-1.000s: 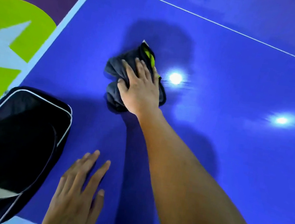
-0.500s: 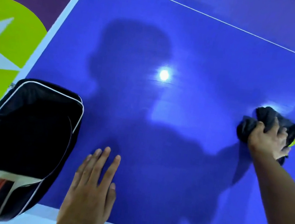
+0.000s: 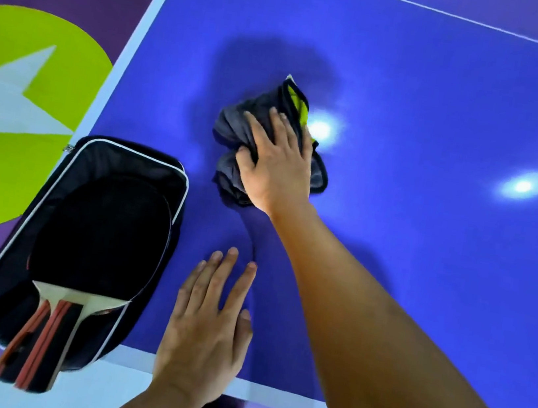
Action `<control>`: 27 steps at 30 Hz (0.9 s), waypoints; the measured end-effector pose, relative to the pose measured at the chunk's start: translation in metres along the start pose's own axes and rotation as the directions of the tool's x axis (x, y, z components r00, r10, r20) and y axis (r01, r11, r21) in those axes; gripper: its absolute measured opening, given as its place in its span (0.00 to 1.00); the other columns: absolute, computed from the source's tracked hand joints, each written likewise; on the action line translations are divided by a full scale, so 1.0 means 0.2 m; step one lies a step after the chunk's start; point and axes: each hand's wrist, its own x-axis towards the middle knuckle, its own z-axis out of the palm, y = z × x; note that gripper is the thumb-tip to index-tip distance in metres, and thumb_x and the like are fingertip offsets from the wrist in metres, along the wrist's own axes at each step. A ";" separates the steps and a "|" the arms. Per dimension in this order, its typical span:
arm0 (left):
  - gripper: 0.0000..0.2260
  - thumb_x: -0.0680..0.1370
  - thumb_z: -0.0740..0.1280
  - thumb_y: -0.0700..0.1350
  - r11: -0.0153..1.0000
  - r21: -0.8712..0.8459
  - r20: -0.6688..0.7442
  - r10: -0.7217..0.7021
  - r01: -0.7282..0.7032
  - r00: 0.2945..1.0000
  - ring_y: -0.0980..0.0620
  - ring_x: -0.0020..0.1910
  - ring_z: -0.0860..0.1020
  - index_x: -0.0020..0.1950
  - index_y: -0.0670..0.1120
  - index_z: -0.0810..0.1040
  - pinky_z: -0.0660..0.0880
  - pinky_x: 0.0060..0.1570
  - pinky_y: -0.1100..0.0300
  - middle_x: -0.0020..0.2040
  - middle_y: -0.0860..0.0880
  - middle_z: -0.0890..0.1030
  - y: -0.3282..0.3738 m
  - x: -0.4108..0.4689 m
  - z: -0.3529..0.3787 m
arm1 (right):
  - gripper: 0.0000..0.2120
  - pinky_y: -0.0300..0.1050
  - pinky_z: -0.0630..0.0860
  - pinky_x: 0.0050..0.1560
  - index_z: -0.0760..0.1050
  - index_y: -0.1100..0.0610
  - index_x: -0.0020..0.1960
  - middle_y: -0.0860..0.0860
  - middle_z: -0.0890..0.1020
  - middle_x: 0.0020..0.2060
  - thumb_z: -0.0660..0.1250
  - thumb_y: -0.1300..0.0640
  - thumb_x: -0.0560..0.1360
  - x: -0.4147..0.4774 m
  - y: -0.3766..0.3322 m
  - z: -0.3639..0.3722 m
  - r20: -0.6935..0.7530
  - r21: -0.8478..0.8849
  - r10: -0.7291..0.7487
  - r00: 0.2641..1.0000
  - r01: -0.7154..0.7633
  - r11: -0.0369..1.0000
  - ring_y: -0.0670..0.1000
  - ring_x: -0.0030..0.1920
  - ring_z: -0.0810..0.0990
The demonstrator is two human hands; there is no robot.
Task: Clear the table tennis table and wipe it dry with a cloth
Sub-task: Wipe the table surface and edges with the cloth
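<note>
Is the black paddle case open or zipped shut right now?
Open. The case shows its dark inside within a white-piped rim, and the paddle lies in it, handle sticking out over the near edge.

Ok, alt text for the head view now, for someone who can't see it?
The right hand presses a crumpled grey cloth onto the blue table tennis table, while the left hand rests flat near the front edge. A bat lies in an open black case at the table's near left corner.

Paddle case (image 3: 128,163) blocks near-left corner of table (image 3: 425,260); left hand (image 3: 209,326) flat just beside it. Bare blue surface stretches right and beyond.
</note>
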 end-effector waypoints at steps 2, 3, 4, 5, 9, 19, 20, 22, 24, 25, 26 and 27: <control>0.26 0.81 0.54 0.50 1.000 -0.010 -0.005 -0.004 0.004 1.000 0.44 0.81 0.59 0.80 0.48 0.64 0.55 0.77 0.47 0.81 0.44 0.62 0.00 0.00 0.00 | 0.28 0.55 0.42 0.81 0.59 0.42 0.81 0.50 0.59 0.82 0.53 0.43 0.81 -0.04 0.10 -0.05 0.012 0.016 0.005 1.000 -0.006 1.000 0.49 0.81 0.53; 0.26 0.81 0.54 0.50 1.000 -0.012 -0.007 -0.004 0.004 1.000 0.44 0.80 0.58 0.80 0.48 0.64 0.54 0.77 0.48 0.81 0.44 0.62 -0.01 0.00 0.00 | 0.29 0.55 0.43 0.81 0.59 0.42 0.80 0.50 0.59 0.81 0.52 0.42 0.80 -0.08 0.18 -0.08 0.000 0.018 0.042 0.999 -0.042 0.999 0.49 0.81 0.53; 0.26 0.81 0.54 0.50 1.000 -0.014 -0.010 -0.002 0.002 1.000 0.44 0.80 0.59 0.80 0.48 0.65 0.54 0.77 0.48 0.81 0.44 0.62 0.00 0.00 0.01 | 0.29 0.55 0.43 0.81 0.60 0.42 0.80 0.50 0.60 0.81 0.51 0.42 0.79 -0.14 0.29 -0.11 -0.024 0.012 0.099 0.995 -0.099 0.995 0.49 0.81 0.54; 0.26 0.81 0.54 0.50 1.000 -0.018 -0.014 -0.005 0.005 1.000 0.44 0.80 0.59 0.79 0.48 0.65 0.54 0.77 0.48 0.80 0.44 0.62 -0.01 0.00 0.01 | 0.30 0.55 0.44 0.81 0.60 0.43 0.80 0.50 0.60 0.81 0.50 0.42 0.78 -0.22 0.41 -0.15 -0.055 0.004 0.163 0.985 -0.163 0.987 0.50 0.81 0.55; 0.26 0.81 0.53 0.51 0.999 -0.034 -0.025 -0.040 0.039 0.999 0.44 0.80 0.58 0.79 0.49 0.64 0.57 0.78 0.45 0.81 0.46 0.61 0.00 -0.01 0.03 | 0.31 0.56 0.46 0.81 0.62 0.43 0.79 0.53 0.63 0.80 0.52 0.42 0.76 -0.63 0.98 -0.35 -0.166 0.023 0.449 0.878 -0.452 0.892 0.52 0.80 0.59; 0.26 0.81 0.52 0.51 0.998 -0.057 -0.104 -0.022 0.016 0.994 0.41 0.79 0.59 0.78 0.46 0.66 0.56 0.77 0.44 0.79 0.42 0.63 0.00 0.00 0.04 | 0.33 0.57 0.43 0.81 0.60 0.44 0.81 0.54 0.59 0.81 0.48 0.42 0.76 -1.10 1.36 -0.49 -0.236 0.099 0.747 0.621 -0.750 0.654 0.55 0.80 0.57; 0.26 0.81 0.52 0.50 0.998 -0.054 -0.112 -0.017 0.011 0.994 0.41 0.79 0.59 0.78 0.46 0.66 0.55 0.77 0.45 0.79 0.42 0.63 0.00 0.00 0.05 | 0.33 0.58 0.44 0.81 0.60 0.44 0.81 0.54 0.59 0.81 0.48 0.42 0.76 -1.08 1.34 -0.48 -0.242 0.103 0.757 0.608 -0.759 0.643 0.55 0.80 0.57; 0.25 0.81 0.52 0.50 0.999 -0.049 -0.129 -0.006 -0.001 0.992 0.42 0.79 0.59 0.78 0.46 0.66 0.53 0.78 0.47 0.79 0.42 0.64 0.00 0.00 0.06 | 0.34 0.60 0.46 0.80 0.61 0.44 0.80 0.56 0.60 0.81 0.48 0.42 0.75 -1.03 1.24 -0.45 -0.262 0.107 0.762 0.592 -0.767 0.633 0.56 0.80 0.58; 0.25 0.81 0.53 0.50 0.998 -0.057 -0.148 0.007 -0.016 0.989 0.42 0.79 0.59 0.78 0.46 0.66 0.54 0.78 0.46 0.79 0.42 0.64 0.00 0.00 0.06 | 0.35 0.60 0.47 0.80 0.61 0.44 0.80 0.57 0.60 0.80 0.49 0.42 0.74 -0.95 1.00 -0.37 -0.259 0.071 0.698 0.668 -0.707 0.703 0.56 0.80 0.59; 0.25 0.81 0.53 0.49 0.998 -0.063 -0.156 0.016 -0.026 0.988 0.42 0.79 0.60 0.78 0.45 0.66 0.54 0.78 0.46 0.79 0.41 0.64 -0.01 0.00 0.06 | 0.34 0.59 0.45 0.80 0.61 0.44 0.81 0.56 0.60 0.81 0.50 0.42 0.74 -0.90 0.83 -0.31 -0.232 0.046 0.634 0.738 -0.643 0.765 0.55 0.80 0.57; 0.25 0.81 0.53 0.49 0.997 -0.076 -0.166 0.019 -0.031 0.986 0.41 0.78 0.60 0.78 0.45 0.66 0.55 0.78 0.45 0.79 0.41 0.64 -0.01 0.01 0.07 | 0.33 0.58 0.44 0.80 0.60 0.44 0.81 0.55 0.59 0.81 0.51 0.42 0.76 -0.86 0.64 -0.24 -0.199 0.023 0.546 0.814 -0.553 0.833 0.54 0.81 0.56; 0.25 0.81 0.54 0.49 0.994 -0.103 -0.186 0.018 -0.037 0.982 0.40 0.78 0.61 0.77 0.44 0.67 0.56 0.78 0.45 0.78 0.41 0.65 -0.01 0.01 0.07 | 0.32 0.58 0.43 0.80 0.59 0.44 0.81 0.55 0.58 0.81 0.52 0.42 0.77 -0.84 0.46 -0.16 -0.171 0.001 0.443 0.880 -0.449 0.893 0.53 0.81 0.54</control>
